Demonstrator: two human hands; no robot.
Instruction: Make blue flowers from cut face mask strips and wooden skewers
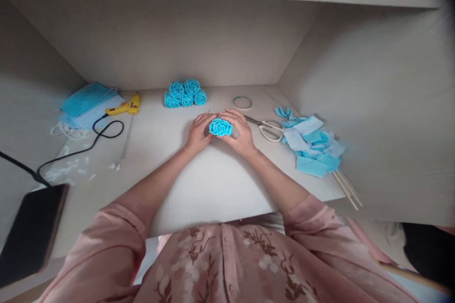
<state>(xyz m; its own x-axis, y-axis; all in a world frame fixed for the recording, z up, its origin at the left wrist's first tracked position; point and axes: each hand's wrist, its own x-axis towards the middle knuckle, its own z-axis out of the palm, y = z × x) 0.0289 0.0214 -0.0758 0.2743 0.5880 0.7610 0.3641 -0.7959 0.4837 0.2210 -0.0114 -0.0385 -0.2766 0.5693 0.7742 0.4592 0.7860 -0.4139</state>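
Observation:
A blue rose-like flower (221, 127) is held between my two hands over the middle of the table, its petals facing up toward me. My left hand (200, 131) curls around the flower's left side. From the right, my right hand (240, 132) wraps it with thumb and fingers. Whatever lies below the flower head is hidden. Several matching blue flowers (186, 94) are stacked behind my hands. Just right of my right hand lies a pair of scissors (272, 130) with white handles, and behind it sits a roll of tape (242, 102).
Blue face masks (88, 99) lie at the back left beside a yellow glue gun (128, 105) with a black cord. White scraps (71, 165) and a dark phone (31, 232) are at the left. Blue and white fabric pieces (313, 144) and thin sticks (347, 189) lie right. Walls enclose the table.

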